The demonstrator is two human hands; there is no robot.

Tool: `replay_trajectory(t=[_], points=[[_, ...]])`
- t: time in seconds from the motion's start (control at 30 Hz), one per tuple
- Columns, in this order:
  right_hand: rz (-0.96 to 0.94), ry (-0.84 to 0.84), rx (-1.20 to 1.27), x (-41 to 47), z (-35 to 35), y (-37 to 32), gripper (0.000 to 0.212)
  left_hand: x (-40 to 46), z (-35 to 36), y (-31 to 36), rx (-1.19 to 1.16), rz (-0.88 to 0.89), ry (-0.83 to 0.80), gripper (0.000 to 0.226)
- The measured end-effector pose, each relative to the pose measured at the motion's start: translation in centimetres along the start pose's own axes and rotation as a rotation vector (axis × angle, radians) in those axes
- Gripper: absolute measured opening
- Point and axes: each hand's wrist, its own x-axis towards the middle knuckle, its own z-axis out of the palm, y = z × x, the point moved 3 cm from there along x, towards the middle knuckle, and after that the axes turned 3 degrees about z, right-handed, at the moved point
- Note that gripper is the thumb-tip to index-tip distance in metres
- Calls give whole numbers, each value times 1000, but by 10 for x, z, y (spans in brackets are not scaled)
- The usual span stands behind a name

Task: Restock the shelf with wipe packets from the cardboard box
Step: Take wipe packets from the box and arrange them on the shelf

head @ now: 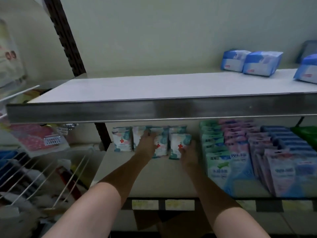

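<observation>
Several white and teal wipe packets with a red cross stand upright at the back left of the lower shelf [130,176]. My left hand [147,146] reaches in and grips one packet in the middle of the row [161,143]. Just to its right, my right hand [187,156] holds the front packet [179,143] by its lower edge. A further packet [122,140] stands free at the left end of the row. A brown cardboard box [149,220] shows partly below the shelf edge, between my forearms.
An upper shelf [154,107] with a metal front edge overhangs the packets; blue packs [260,63] lie at its right. Rows of green, pink and blue pouches [240,160] fill the lower shelf's right. Wire racks [34,177] with goods stand to the left.
</observation>
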Motion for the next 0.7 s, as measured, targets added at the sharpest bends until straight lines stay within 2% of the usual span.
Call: replay_trajectory(t=[0.17, 0.33, 0.57, 0.7], points=[[25, 117, -132, 21, 5, -6, 37, 24, 9, 3, 95, -15, 30, 56], [33, 88, -135, 32, 11, -1, 40, 33, 14, -2, 208, -8, 77, 55], [32, 147, -246, 28, 8, -10, 46, 32, 12, 2, 23, -28, 102, 59], [4, 212, -322, 10, 1, -10, 43, 23, 0, 3, 71, -15, 95, 51]])
